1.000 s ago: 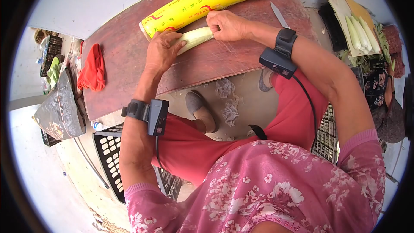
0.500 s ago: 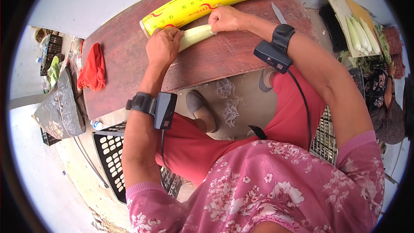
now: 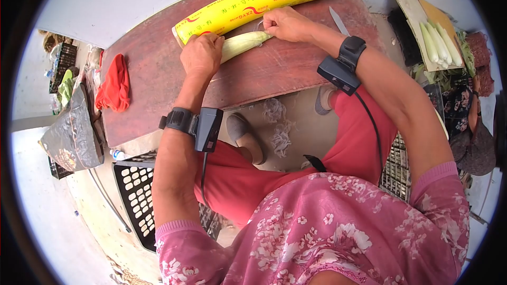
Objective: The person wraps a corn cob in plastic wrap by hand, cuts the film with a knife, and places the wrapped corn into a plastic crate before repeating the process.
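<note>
A pale green, long vegetable [image 3: 244, 45] lies slantwise between my hands, just in front of a thick yellow roll of printed film [image 3: 253, 6] on the dark red table [image 3: 296, 68]. My left hand [image 3: 202, 54] is closed round the vegetable's left end, its fingertips hidden from view. At the right end, my right hand [image 3: 284, 24] is pinched beside the tip, with a thin strand of something clear near the fingers; what exactly it grips is too small to make out.
A knife [image 3: 338, 20] lies on the table's right part, and a red cloth [image 3: 114, 83] at its left edge. Several pale vegetables [image 3: 441, 45] rest on a board at the right. Black crate [image 3: 138, 195] below left; person in dark floral cloth at far right.
My right hand has moved slightly right and away from the vegetable's tip, which now shows more. My left hand stays at the other end.
</note>
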Tool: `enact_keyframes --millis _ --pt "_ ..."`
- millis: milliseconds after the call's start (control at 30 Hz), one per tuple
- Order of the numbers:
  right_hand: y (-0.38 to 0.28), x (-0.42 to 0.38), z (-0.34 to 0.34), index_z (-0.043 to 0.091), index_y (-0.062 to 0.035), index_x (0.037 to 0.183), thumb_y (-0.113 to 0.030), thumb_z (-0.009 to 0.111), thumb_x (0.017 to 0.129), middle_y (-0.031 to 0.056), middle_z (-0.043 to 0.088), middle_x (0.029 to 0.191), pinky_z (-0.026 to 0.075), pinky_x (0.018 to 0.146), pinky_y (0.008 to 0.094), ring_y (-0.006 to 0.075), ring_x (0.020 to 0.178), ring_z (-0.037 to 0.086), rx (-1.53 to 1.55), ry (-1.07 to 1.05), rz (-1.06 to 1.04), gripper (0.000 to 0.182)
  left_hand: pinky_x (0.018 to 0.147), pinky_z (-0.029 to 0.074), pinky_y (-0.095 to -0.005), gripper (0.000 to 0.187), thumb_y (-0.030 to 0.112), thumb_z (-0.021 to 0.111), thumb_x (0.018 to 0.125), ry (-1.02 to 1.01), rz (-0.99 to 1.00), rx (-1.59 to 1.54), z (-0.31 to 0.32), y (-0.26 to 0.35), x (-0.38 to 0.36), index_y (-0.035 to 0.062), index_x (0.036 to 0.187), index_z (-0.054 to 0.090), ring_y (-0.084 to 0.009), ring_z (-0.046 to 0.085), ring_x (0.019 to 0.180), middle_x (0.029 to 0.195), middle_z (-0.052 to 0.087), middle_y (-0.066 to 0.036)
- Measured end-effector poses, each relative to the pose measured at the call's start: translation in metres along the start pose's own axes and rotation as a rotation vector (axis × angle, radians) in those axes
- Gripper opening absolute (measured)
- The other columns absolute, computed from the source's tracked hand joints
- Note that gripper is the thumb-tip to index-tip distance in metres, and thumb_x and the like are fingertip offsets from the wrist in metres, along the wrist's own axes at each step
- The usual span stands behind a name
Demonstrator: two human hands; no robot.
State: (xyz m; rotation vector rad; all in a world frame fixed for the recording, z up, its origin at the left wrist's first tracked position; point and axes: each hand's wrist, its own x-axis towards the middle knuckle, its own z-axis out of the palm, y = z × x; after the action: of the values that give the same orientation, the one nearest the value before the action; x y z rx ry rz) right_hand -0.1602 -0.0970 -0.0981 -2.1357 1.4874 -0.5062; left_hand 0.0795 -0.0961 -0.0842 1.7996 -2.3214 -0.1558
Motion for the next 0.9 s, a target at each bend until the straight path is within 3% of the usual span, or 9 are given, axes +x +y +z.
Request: enact_keyframes --millis 133,267,567,667,767,900 --pt "-0.018 -0.013 0.003 0.055 -0.0035 0.079 -0.019 0.070 0.078 0.0098 0.061 0.074 0.046 0.061 0.0383 0.0255 0.070 0.059 -0.015 -0.066 0.004 0.021 0.081 0.051 -0.0401 0.030 0.037 0.053 0.090 0.009 -0.007 0.002 0.000 0.002 0.000 0.0147 0.093 0.072 -0.0254 0.062 0.095 0.092 0.069 -0.009" --pt "-0.026 -0.023 0.024 0.051 -0.0051 0.088 -0.031 0.073 0.075 0.0139 0.060 0.084 0.049 0.064 0.0460 0.0366 0.081 0.061 -0.407 0.106 -0.196 0.037 0.080 0.051 -0.0401 0.028 0.036 0.054 0.089 0.046 -0.004 0.003 0.002 0.002 -0.001 0.0143 0.094 0.072 -0.0256 0.062 0.094 0.092 0.069 -0.009" --pt "-0.016 -0.017 0.034 0.051 -0.0050 0.087 -0.010 0.058 0.082 0.0122 0.057 0.087 0.047 0.068 0.0472 0.0347 0.081 0.060 -0.496 0.105 -0.261 0.010 0.076 0.051 -0.0407 0.022 0.033 0.059 0.087 0.162 0.075 -0.022 0.011 -0.005 0.001 0.0139 0.092 0.070 -0.0261 0.062 0.089 0.085 0.068 -0.009" --pt "-0.013 -0.015 0.026 0.050 -0.0064 0.086 -0.010 0.058 0.082 0.0101 0.055 0.091 0.043 0.075 0.0434 0.0321 0.088 0.057 -0.443 0.175 -0.349 0.009 0.074 0.050 -0.0411 0.022 0.032 0.059 0.087 0.213 0.117 -0.043 0.015 -0.009 0.001 0.0134 0.090 0.070 -0.0268 0.062 0.086 0.081 0.067 -0.010" --pt "-0.008 -0.012 0.022 0.049 -0.0073 0.087 -0.012 0.060 0.081 0.0090 0.053 0.094 0.039 0.081 0.0410 0.0302 0.095 0.053 -0.415 0.187 -0.276 0.013 0.073 0.050 -0.0414 0.021 0.032 0.059 0.087 0.221 0.119 -0.054 0.015 -0.009 0.000 0.0131 0.089 0.070 -0.0273 0.061 0.084 0.078 0.066 -0.010" --pt "-0.007 -0.009 0.018 0.050 -0.0083 0.098 -0.020 0.065 0.081 0.0083 0.053 0.102 0.037 0.086 0.0410 0.0276 0.103 0.051 -0.179 0.046 -0.163 0.025 0.073 0.049 -0.0416 0.021 0.031 0.059 0.086 0.228 0.127 -0.052 0.015 -0.009 0.001 0.0129 0.087 0.069 -0.0274 0.061 0.083 0.078 0.066 -0.011"
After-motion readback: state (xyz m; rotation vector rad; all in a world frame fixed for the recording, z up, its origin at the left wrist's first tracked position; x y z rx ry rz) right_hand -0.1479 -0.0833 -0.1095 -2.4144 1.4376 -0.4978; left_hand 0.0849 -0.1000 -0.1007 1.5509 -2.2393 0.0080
